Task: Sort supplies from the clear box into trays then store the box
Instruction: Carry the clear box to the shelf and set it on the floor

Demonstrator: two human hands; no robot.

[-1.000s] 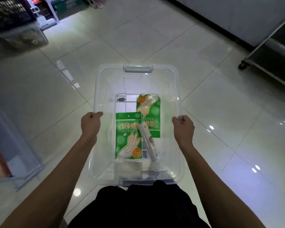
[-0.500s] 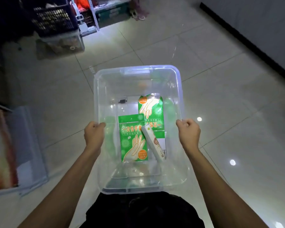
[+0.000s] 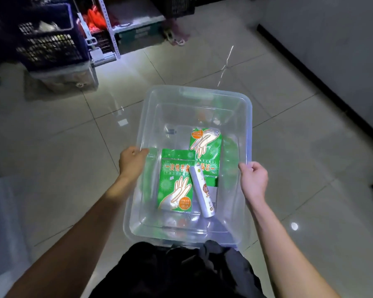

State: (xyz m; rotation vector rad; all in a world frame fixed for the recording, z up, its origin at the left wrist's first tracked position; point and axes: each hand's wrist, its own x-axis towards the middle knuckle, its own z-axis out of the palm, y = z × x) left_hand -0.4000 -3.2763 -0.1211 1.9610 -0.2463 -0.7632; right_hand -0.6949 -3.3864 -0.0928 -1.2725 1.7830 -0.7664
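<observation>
I carry the clear box [image 3: 194,91] in front of my body above the tiled floor. My left hand [image 3: 131,162] grips its left rim and my right hand [image 3: 252,179] grips its right rim. Inside lie two green packs of disposable gloves: one [image 3: 174,179] near me on the left, the other [image 3: 207,151] farther away on the right. A white roll [image 3: 202,193] rests across them, tilted toward my right. A small dark item [image 3: 170,131] lies at the far left of the box floor.
A shelving rack [image 3: 108,24] stands ahead at the far left with a dark crate [image 3: 50,37] and a clear bin [image 3: 69,78] on the floor. A dark baseboard [image 3: 323,91] runs along the wall at the right. Another clear container [image 3: 2,222] sits at my left.
The view has swung left toward the shelving rack, which is now closer. Both hands keep the same grip on the box, and the items inside have barely shifted.
</observation>
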